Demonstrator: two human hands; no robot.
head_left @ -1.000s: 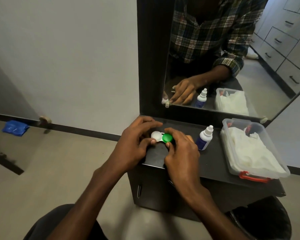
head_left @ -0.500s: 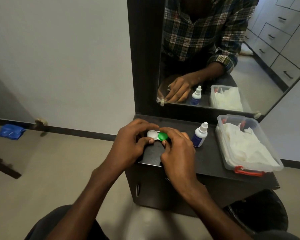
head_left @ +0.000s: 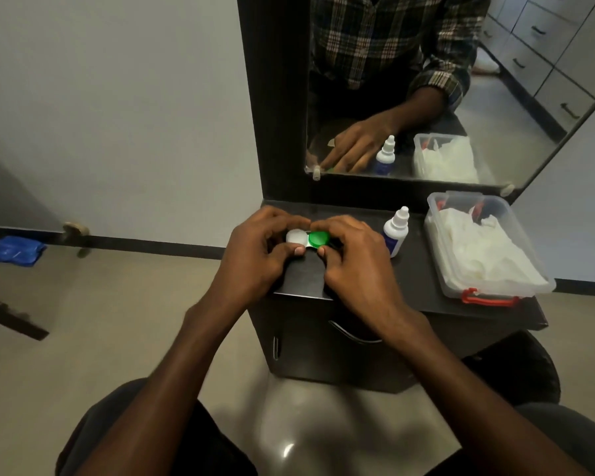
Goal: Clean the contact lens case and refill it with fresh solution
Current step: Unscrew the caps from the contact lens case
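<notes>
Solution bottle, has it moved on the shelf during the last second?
No. The solution bottle keeps its place just left of the plastic box.

Place: a room in a home, at a small dressing unit.
Dressing unit: a dark cabinet (head_left: 323, 341) with a narrow worktop (head_left: 423, 269) and a tall mirror (head_left: 443, 97) fixed upright behind it.
Storage: the mirror reflects pale drawer fronts (head_left: 543, 46) with dark handles, like a built-in wardrobe.
Personal-care items: a small dropper bottle (head_left: 396, 231) and a clear plastic box (head_left: 478, 249) of white tissues stand on the worktop.
Floor and wall: a beige tiled floor (head_left: 117, 321), a plain pale wall (head_left: 117, 97) with a dark skirting strip (head_left: 152, 243).
Stray item: a blue cloth (head_left: 16, 250) lies on the floor by the wall.
</notes>
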